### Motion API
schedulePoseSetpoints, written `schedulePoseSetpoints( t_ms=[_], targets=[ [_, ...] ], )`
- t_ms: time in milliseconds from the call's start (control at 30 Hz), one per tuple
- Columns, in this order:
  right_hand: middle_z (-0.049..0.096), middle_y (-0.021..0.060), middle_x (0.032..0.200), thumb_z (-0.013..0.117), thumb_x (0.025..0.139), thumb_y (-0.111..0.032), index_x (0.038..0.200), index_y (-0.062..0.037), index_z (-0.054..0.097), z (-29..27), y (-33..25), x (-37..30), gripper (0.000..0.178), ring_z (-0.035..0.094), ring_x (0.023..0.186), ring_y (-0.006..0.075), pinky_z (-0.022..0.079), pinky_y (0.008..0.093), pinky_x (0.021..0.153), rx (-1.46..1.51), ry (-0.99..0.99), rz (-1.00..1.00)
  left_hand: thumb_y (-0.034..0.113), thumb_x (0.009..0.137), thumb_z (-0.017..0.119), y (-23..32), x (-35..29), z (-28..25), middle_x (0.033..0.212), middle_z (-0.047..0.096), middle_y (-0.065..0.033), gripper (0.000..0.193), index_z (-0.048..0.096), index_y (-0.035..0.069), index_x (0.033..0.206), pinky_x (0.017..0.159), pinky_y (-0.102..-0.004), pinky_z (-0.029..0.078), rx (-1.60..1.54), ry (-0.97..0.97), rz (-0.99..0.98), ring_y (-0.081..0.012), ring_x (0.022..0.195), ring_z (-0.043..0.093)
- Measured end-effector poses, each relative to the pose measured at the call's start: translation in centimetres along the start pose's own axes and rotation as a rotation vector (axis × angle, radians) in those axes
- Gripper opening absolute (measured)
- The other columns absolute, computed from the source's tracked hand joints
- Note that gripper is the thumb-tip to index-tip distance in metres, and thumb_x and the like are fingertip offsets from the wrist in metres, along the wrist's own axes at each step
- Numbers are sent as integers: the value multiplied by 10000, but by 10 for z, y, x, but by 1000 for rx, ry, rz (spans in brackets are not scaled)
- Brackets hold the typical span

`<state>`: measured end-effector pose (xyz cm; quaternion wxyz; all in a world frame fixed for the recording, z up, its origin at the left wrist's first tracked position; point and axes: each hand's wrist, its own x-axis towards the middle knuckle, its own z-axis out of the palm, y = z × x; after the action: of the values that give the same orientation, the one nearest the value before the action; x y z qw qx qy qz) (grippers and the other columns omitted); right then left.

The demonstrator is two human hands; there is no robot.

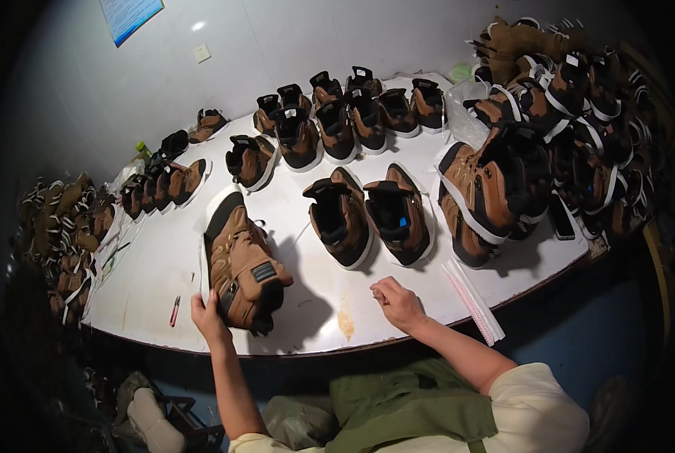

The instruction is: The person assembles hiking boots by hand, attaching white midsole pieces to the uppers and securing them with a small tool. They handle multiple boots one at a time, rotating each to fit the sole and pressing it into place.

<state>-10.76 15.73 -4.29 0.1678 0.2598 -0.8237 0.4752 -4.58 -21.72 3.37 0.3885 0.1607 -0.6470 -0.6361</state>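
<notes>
My left hand (211,320) grips a brown and black high-top shoe (241,253) by its white sole edge. The shoe is tilted, toe pointing away, side turned up, and held at the table's left front. Near the front edge, my right hand (399,303) is closed, thumb and fingers curled together; whatever may be in it is too small to make out. Beyond that hand stand two upright shoes, the left one (340,219) and the right one (398,215), which has a blue spot inside its collar.
Several shoes (336,128) stand in rows at the back of the white table (156,260). Shoes (496,185) are piled up on the right, with more (69,219) heaped at far left. A red pen (175,311) and a strip of white paper (473,302) lie near the front edge.
</notes>
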Motion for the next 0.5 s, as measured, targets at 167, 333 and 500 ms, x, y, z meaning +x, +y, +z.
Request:
schedulePoseSetpoints(
  t_ms=[167, 333, 500],
  targets=[
    [608, 78, 887, 628, 861, -39, 970, -38, 645, 10, -8, 2, 110, 603, 666, 207, 494, 313, 609, 125, -29, 54, 89, 977, 461, -19, -69, -14, 1065, 645, -146, 132, 540, 13, 1050, 857, -349, 530, -623, -82, -261, -233, 969, 651],
    [623, 77, 914, 623, 921, -108, 1008, -4, 682, 31, -36, 2, 148, 576, 698, 149, 475, 261, 650, 279, -139, 66, 188, 1005, 406, -51, -77, -18, 1168, 631, -144, 299, 554, -1, 1184, 965, -390, 493, -828, -12, -325, -259, 1071, 623],
    [622, 110, 918, 588, 955, -168, 1007, 22, 673, 38, -62, 15, 215, 589, 752, 160, 469, 269, 702, 413, -260, 134, 266, 1008, 391, -25, -90, -8, 1310, 570, -185, 424, 517, 1, 1314, 1050, -426, 435, -1008, -126, -401, -314, 1188, 565]
  ],
)
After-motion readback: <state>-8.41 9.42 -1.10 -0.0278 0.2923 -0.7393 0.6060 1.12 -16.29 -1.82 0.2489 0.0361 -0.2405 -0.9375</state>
